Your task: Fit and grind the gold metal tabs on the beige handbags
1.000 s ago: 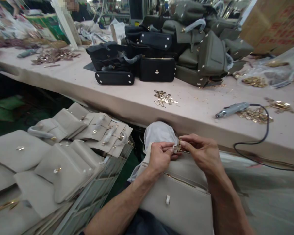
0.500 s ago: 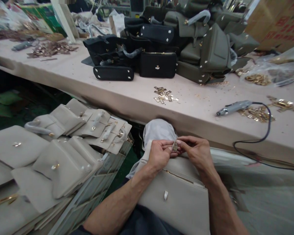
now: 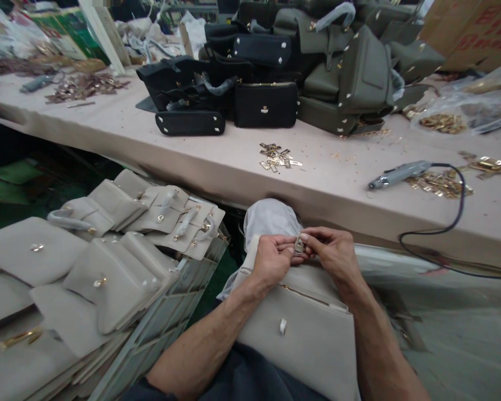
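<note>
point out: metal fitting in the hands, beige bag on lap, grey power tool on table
metal fitting [image 3: 299, 245], head view, on its visible face between the fingertips
beige bag [image 3: 309, 340], head view, on the front panel
grey power tool [image 3: 398, 174], head view, on the middle of its body

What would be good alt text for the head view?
Both hands, left hand and right hand, pinch a small metal clasp at the top of a beige bag on the person's lap, before a table piled with dark bags.

The pink workbench [image 3: 217, 161] carries black handbags [image 3: 234, 89], olive handbags [image 3: 350, 72], gold fittings [image 3: 278, 156] and 1 corded tool [image 3: 398, 174].
</note>
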